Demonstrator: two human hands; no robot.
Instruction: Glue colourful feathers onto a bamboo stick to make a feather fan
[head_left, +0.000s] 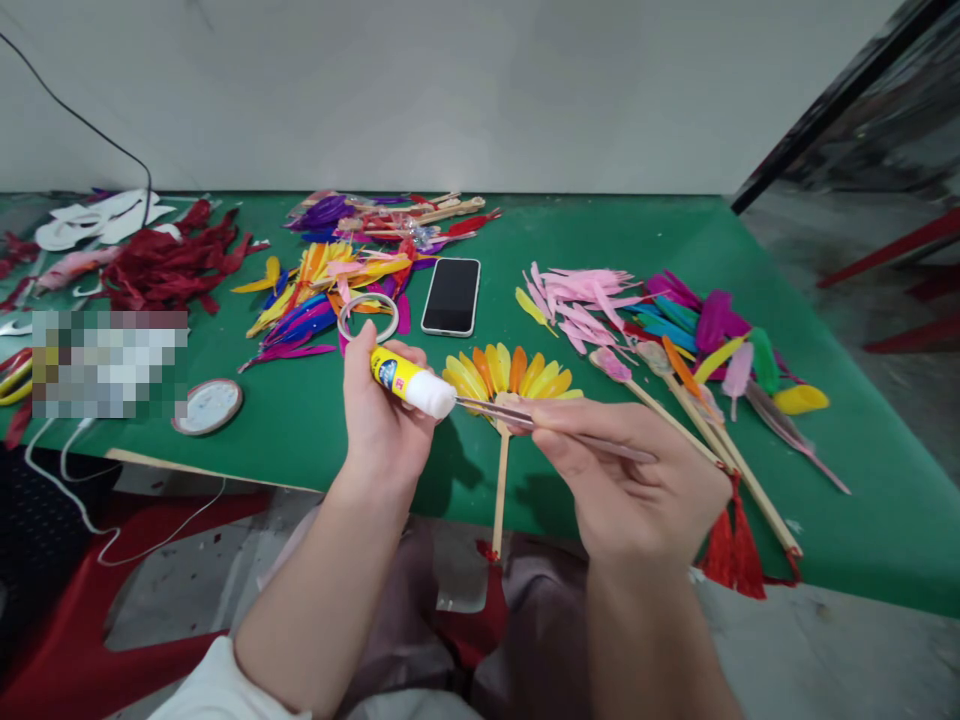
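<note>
My left hand (386, 420) is closed around a yellow glue stick (397, 380) with a white end pointing right. In my right hand (630, 470) a pair of metal tweezers (570, 434) is pinched, its tips touching or very near the glue stick's white end. Beneath them on the table lies a fan (517, 372) of yellow and orange feathers on a wooden stick (501, 490), its centre partly covered by the tweezers. Just behind my left thumb is a roll of tape (368, 318).
A phone (451, 296) lies mid-table. Pink feathers (585, 295), mixed coloured feathers (705, 320) and sticks with red tassels (739, 540) are on the right. Leftward are a feather pile (330, 275), dark red strips (176, 262) and a round lid (208, 407). The green table's (270, 445) front edge is near.
</note>
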